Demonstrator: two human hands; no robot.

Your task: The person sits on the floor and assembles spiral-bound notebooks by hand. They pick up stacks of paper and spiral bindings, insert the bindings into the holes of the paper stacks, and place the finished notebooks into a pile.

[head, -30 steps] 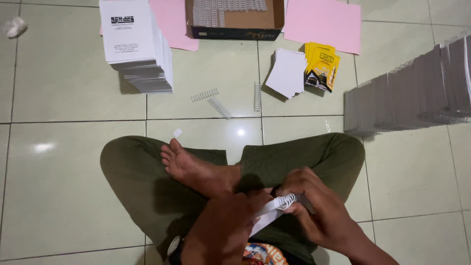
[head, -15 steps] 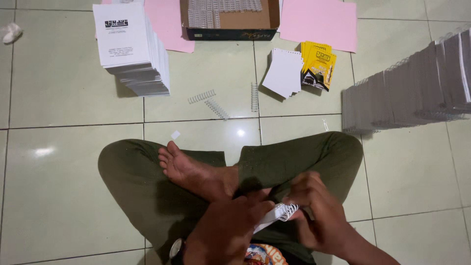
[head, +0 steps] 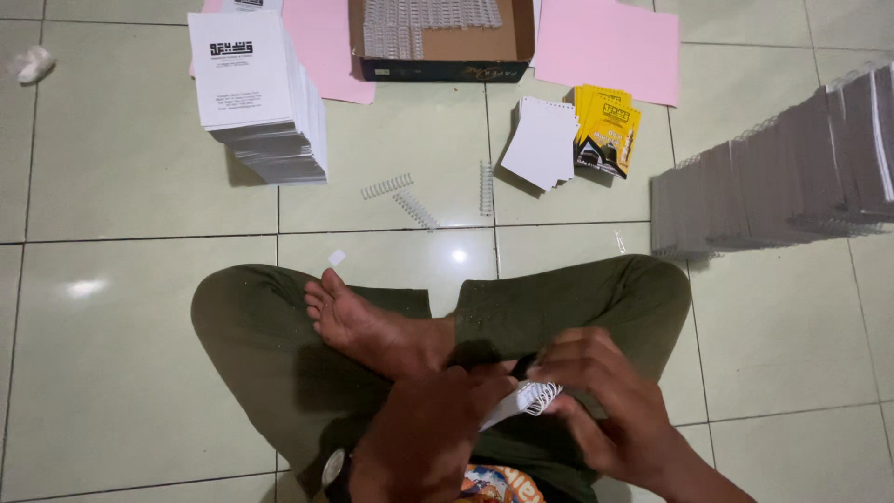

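**White Booklet and Coil Held Over the Lap**

White paper forms the booklet (head: 503, 407) held between both hands, low in the frame, above the crossed legs in olive trousers (head: 568, 307). The person sits on a pale tiled floor (head: 121, 373); one bare foot (head: 358, 321) rests on the opposite leg.

**Hands**
- Left hand (head: 424, 438): fingers curled around the near end of the booklet. A wristwatch (head: 335, 473) shows at the wrist.
- Right hand (head: 605, 401): fingers closed, pinching at the booklet's upper edge, where a white wire coil (head: 538, 396) sits. The fingers touch the coil.

**Booklet position**
- Tilted, rising toward the right hand.
- Directly above the lap, just beside the foot's heel.

**Surroundings on the floor**
- Stack of printed white sheets (head: 256, 93): upper left, resting partly on a pink sheet (head: 326, 47).
- Open cardboard box (head: 442, 42): top centre, holding rows of white coils.
- Second pink sheet (head: 605, 47): right of the box.
- Small pile of punched white pages (head: 540, 144): below that pink sheet, touching a pile of yellow covers (head: 607, 130).
- Three loose coils (head: 414, 196): between the sheet stack and the white pages, well apart from the hands.
- Long row of bound grey-edged booklets (head: 773, 177): along the right side.
- Small white scrap (head: 336, 257): near the toes.
- Crumpled white wad (head: 35, 63): far upper left.
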